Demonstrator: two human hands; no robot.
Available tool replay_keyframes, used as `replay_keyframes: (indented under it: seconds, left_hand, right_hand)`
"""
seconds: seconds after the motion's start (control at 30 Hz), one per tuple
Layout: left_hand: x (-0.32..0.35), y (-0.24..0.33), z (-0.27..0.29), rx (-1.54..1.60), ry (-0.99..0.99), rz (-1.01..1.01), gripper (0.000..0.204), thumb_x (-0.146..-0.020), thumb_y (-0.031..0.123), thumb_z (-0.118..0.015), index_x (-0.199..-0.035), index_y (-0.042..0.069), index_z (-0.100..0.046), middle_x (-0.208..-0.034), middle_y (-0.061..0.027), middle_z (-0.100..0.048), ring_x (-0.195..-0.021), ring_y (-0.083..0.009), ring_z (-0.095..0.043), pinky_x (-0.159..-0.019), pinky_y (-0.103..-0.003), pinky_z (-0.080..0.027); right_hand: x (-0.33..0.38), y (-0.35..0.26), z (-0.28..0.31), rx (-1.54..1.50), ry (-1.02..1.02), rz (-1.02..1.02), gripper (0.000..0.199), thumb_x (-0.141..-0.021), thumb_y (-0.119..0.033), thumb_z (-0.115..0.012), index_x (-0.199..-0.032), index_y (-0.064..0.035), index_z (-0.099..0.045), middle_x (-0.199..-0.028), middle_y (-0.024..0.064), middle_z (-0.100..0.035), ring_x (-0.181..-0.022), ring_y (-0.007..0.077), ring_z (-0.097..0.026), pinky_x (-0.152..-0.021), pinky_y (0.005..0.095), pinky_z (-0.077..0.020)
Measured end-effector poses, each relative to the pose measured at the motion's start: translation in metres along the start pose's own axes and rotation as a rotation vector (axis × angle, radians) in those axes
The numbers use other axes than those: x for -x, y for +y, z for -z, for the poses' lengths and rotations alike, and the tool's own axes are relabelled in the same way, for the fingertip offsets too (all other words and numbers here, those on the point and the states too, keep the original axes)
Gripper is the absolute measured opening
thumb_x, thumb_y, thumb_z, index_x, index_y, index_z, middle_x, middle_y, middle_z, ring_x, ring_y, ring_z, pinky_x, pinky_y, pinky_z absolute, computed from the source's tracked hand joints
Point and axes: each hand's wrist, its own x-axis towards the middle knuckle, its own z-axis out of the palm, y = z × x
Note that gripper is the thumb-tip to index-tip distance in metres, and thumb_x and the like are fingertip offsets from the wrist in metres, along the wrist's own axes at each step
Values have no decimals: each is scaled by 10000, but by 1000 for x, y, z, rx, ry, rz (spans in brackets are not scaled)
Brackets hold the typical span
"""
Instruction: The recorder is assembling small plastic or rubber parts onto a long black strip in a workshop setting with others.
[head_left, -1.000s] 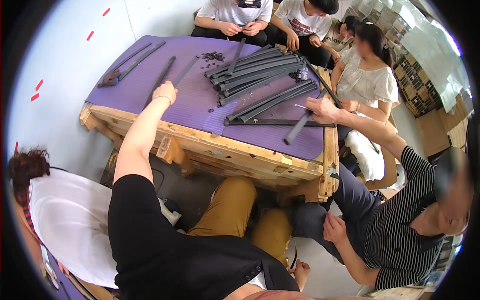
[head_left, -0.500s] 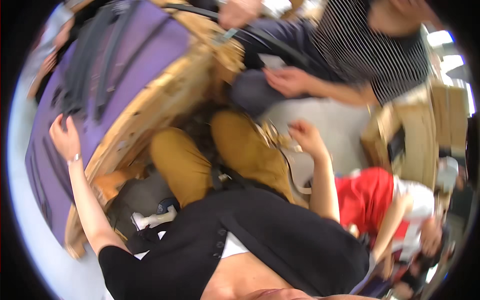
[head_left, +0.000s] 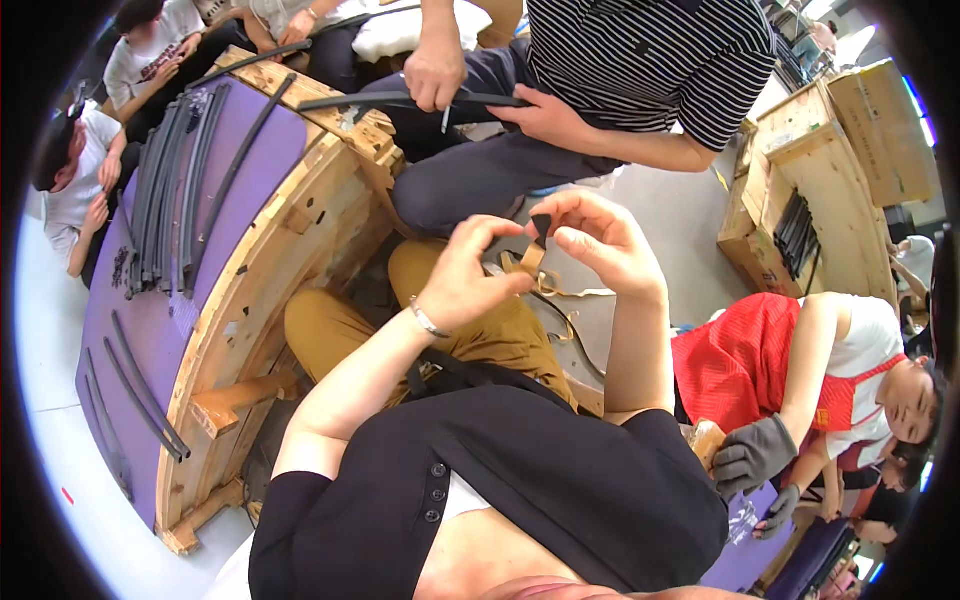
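Above my lap, my right hand (head_left: 615, 250) pinches a small black piece (head_left: 541, 224) between thumb and fingers. My left hand (head_left: 468, 280) is close beside it, its thumb and fingers curved around a tan strip (head_left: 532, 260) just below the black piece. How firmly the left fingers grip the strip is partly hidden. More thin tan strip trails and curls beneath my right hand. On my left, long black rubber-like strips (head_left: 163, 200) lie side by side on a purple tabletop (head_left: 150, 325).
A wooden crate-like bench (head_left: 290, 230) carries the purple top. Across from me a person in a striped shirt (head_left: 650, 60) holds a long black strip (head_left: 410, 100). At right are a person with a red apron (head_left: 735, 350) and a wooden box (head_left: 800, 145) with black strips inside.
My left hand has left the purple tabletop and come across to my right hand. Both hands now meet at the small black piece and tan strip above my lap.
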Motion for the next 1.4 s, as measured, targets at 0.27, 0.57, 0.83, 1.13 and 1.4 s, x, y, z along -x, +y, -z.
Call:
replay_keyframes:
  seconds: [0.27,0.57,0.83,1.13,1.4]
  left_hand:
    - [3,6,-20,437,198,288,197,-744,68,-670,-884,23,-539,-744,22,-549,-689,-55,-501,-633,-215,-432]
    - [5,1,19,967,-496,230,188,-768,212,-674,-778,50,-578,-739,-40,-583,-736,-138,-534,-756,-300,-407]
    - [8,-20,50,1376,-419,34,181,-747,186,-685,-785,43,-579,-764,-53,-602,-813,-192,-560,-798,-338,-419]
    - [24,-43,46,1213,-294,185,114,-783,126,-641,-816,21,-609,-807,-70,-616,-808,-177,-584,-754,-288,-440]
    - [44,-21,69,420,149,328,218,-888,201,-504,-932,20,-619,-896,-53,-634,-809,-127,-575,-762,-263,-444]
  right_hand:
    - [-20,-5,-7,-80,-107,111,248,-823,-135,-580,-1034,-5,-563,-1033,75,-543,-930,121,-516,-821,264,-416]
    - [-87,-41,-3,425,-191,552,124,-805,-126,-591,-833,-12,-630,-1044,98,-556,-954,167,-516,-809,301,-427]
    - [-81,-3,-17,133,-222,214,218,-849,-120,-548,-1017,16,-517,-926,53,-557,-825,100,-523,-746,222,-428]
    - [-71,46,-68,-101,-238,-136,106,-846,-80,-537,-860,20,-506,-800,105,-618,-501,110,-561,-437,197,-443]
    - [-76,58,-69,-319,-119,-58,66,-860,-61,-523,-832,-20,-478,-812,90,-605,-725,144,-567,-714,261,-432]
